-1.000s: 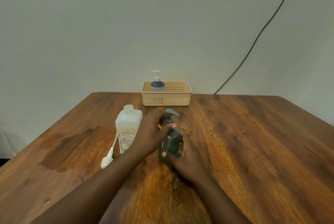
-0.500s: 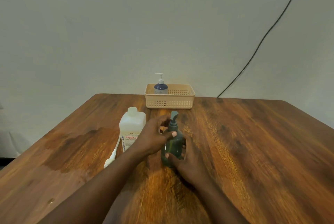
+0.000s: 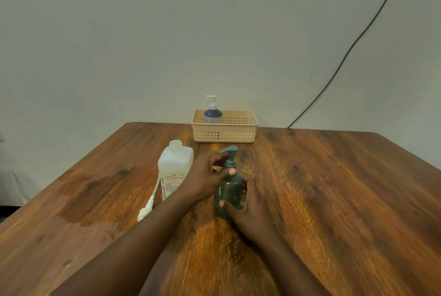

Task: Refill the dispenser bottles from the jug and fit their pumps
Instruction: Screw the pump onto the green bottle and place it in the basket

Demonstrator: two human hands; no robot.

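Note:
A dark green dispenser bottle (image 3: 228,194) stands upright on the wooden table (image 3: 334,188), its green pump (image 3: 229,154) seated on the neck. My right hand (image 3: 250,214) wraps the bottle's lower body from the right. My left hand (image 3: 206,177) grips the pump collar at the bottle's neck, thumb across the front. Left of it stands the translucent white jug (image 3: 175,166) with a red-lettered label, its neck uncapped. A loose white pump (image 3: 148,205) with its tube lies on the table beside the jug.
At the table's far edge sits a beige slotted basket (image 3: 238,133) holding a dark blue bottle (image 3: 213,114) with a white pump. A black cable (image 3: 346,57) runs down the wall at the right. A darker stain marks the table's left side.
The green pump's nozzle has turned: it faced right, then toward the wall, now right again. Both hands stay on the bottle. The head camera has shifted slightly.

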